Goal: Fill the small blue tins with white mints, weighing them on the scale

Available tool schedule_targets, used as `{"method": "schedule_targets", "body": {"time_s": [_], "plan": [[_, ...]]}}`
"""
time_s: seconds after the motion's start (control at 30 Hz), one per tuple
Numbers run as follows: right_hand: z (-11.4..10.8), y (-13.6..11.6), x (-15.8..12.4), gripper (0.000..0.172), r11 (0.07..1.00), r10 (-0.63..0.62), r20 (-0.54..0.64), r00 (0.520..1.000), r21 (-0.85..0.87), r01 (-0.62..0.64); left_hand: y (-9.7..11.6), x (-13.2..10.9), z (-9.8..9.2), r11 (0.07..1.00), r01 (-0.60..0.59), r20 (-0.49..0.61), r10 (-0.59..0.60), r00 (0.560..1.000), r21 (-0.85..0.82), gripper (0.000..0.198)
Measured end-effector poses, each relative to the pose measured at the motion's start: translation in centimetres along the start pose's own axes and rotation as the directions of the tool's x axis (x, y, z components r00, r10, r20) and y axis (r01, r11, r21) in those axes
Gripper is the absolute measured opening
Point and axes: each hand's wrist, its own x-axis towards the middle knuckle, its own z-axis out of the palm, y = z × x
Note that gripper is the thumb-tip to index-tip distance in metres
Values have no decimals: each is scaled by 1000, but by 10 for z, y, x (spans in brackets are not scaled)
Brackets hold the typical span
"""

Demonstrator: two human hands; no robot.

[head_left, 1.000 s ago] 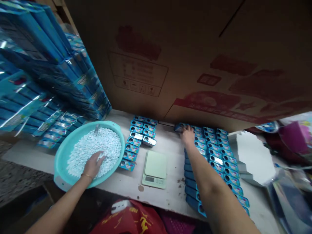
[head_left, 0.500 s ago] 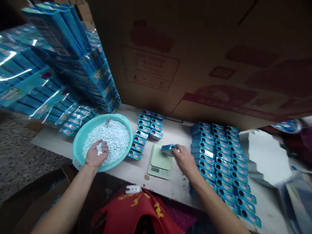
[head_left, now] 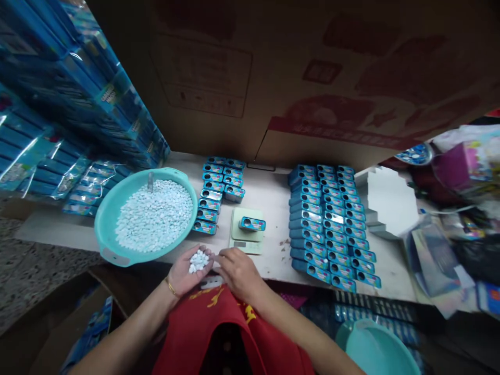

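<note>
My left hand point(head_left: 187, 271) is cupped palm up in front of the red apron, holding a small heap of white mints point(head_left: 199, 261). Beside it, my right hand point(head_left: 237, 272) has its fingers curled toward the left fingertips; whether a mint is between them is hidden. A blue tin point(head_left: 252, 224) rests on the pale green kitchen scale point(head_left: 246, 247), just beyond my right hand. To the left stands a turquoise basin point(head_left: 109, 229) full of white mints point(head_left: 156, 213), with a clear scoop point(head_left: 150, 181) at its far side.
Blue tins point(head_left: 209, 203) stand in two short rows left of the scale, and several longer rows of tins point(head_left: 336, 234) to its right. A large cardboard box point(head_left: 273, 78) walls off the back. Wrapped blue packs point(head_left: 78, 104) are stacked at left. Another turquoise basin point(head_left: 383, 346) sits lower right.
My left hand has left the basin with mints, moving right and toward my body. My right hand has let go of the tin on the scale and come to my left hand. The view has shifted.
</note>
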Motion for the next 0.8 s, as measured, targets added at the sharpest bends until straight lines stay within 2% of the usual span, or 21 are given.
{"method": "schedule_targets", "body": {"time_s": [0.1,0.2,0.27,0.33,0.47,0.53,0.6,0.7,0.8], "plan": [[16,-2,-7,21,997,54,161,986,51,-63,-3,-2,-14,998,62,39,-62,997,10,12],[36,16,-11,18,982,187,294,937,-90,-168,-3,-6,-23,997,82,79,-82,993,4,8],[48,25,-11,16,968,209,356,911,-209,-141,-2,-8,-25,997,73,71,-73,995,1,7],[57,27,-7,14,968,148,391,908,-247,-52,-3,-9,-24,998,61,49,-62,997,11,7],[70,20,11,15,954,31,315,948,-292,66,-5,-11,-23,999,39,14,-40,999,23,10],[73,18,21,16,951,28,286,958,-303,62,-6,-12,-24,999,30,1,-30,1000,20,10],[76,19,27,15,972,53,273,961,-235,13,-5,-12,-26,1000,22,-9,-21,1000,20,9],[77,23,19,14,991,108,255,961,-100,-85,-4,-13,-28,1000,14,-2,-14,1000,15,9],[73,36,-8,16,989,148,252,956,-58,-138,-3,-11,-28,1000,16,18,-16,1000,1,7]]}}
